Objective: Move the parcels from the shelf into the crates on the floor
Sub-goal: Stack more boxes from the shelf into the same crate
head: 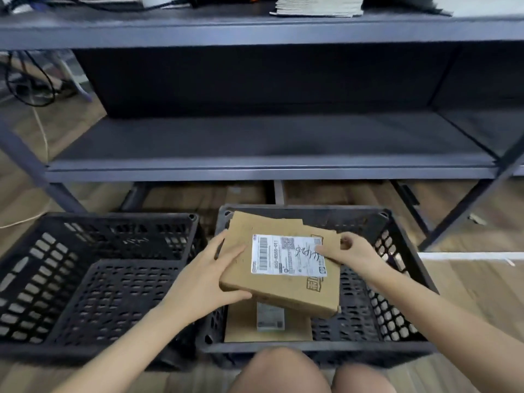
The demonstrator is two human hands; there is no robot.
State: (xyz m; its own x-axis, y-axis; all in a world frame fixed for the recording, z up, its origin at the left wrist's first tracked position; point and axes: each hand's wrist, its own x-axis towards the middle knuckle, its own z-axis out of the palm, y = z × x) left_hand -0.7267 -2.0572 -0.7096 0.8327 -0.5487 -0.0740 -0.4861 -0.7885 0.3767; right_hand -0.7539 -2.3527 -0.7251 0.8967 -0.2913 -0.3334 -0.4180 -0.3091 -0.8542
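Hovering just above the right-hand black perforated plastic crate (382,348), a flat brown cardboard parcel with a white printed label (283,287) is held at both ends and tilted, its near corner lowest. The left hand (209,279) is wrapped round the parcel's left edge, with fingers laid on top and the thumb tucked against the near side. The right hand (354,253) pinches the opposite edge, its thumb pressed on the label. A two-ended hold is judged to suit so wide and thin a box (it can be lowered flat rather than dropped).

Inside that crate, directly beneath, a second brown cardboard parcel (241,324) is already laid flat, so the held one is probably meant to be stacked on it. Left of the crate a matching black crate (113,218) is seen, and behind and above it a grey metal shelf (255,170).

Much of the lower parcel is covered, and its label is too blurred to be read. The right fingers beneath the box are hidden, and whatever stands on the shelf's top board is cut off.
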